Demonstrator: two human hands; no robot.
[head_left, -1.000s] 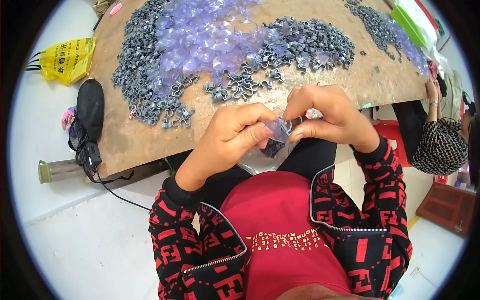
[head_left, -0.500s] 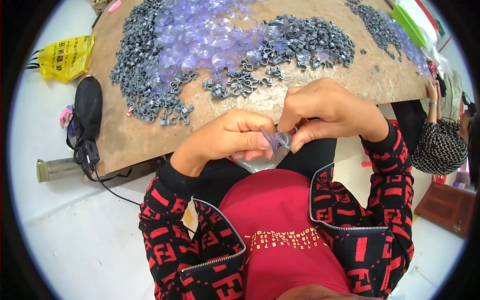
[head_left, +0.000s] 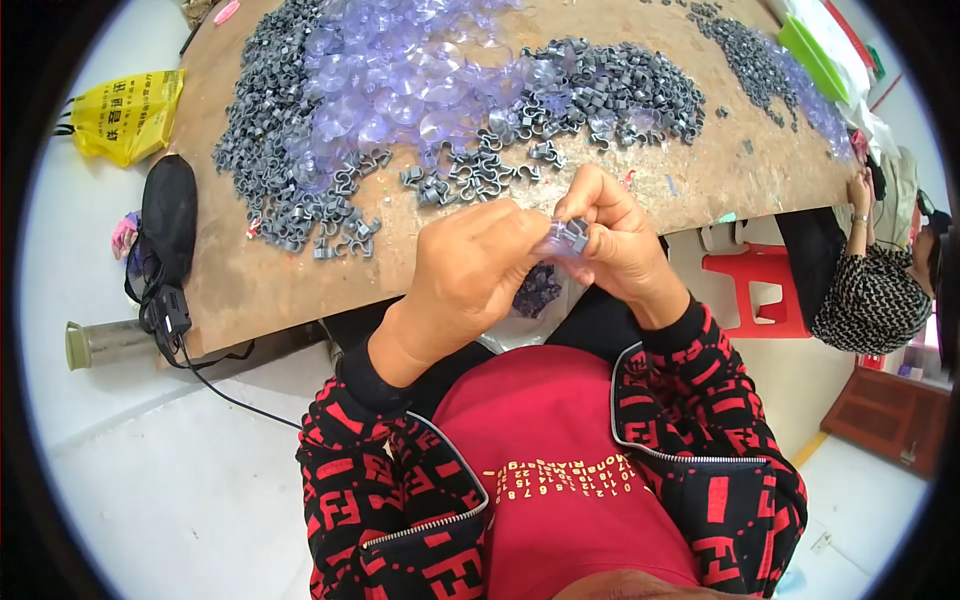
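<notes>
Over the near edge of the table my two hands meet, both closed around one small piece. My left hand (head_left: 470, 265) pinches a clear, purplish suction cup (head_left: 554, 240), mostly covered by the fingers. Thumb and fingers of my right hand (head_left: 625, 240) grip a grey plastic clip (head_left: 576, 234) at the cup's end. Whether the clip is fully seated on the cup I cannot tell. Below the hands, a clear plastic bag (head_left: 520, 328) on my lap holds dark grey and purplish pieces (head_left: 537, 290).
Heaps of grey clips (head_left: 640, 90) and clear suction cups (head_left: 400, 85) cover much of the wooden table (head_left: 400, 225). At left are a yellow bag (head_left: 128, 115) and a black pouch (head_left: 168, 215). A red stool (head_left: 757, 290) and another person (head_left: 870, 300) are at right.
My right hand has shifted left and turned, and my left hand has moved right, its back now facing up. The grey clip shows between the fingers. The bag's contents have come into view.
</notes>
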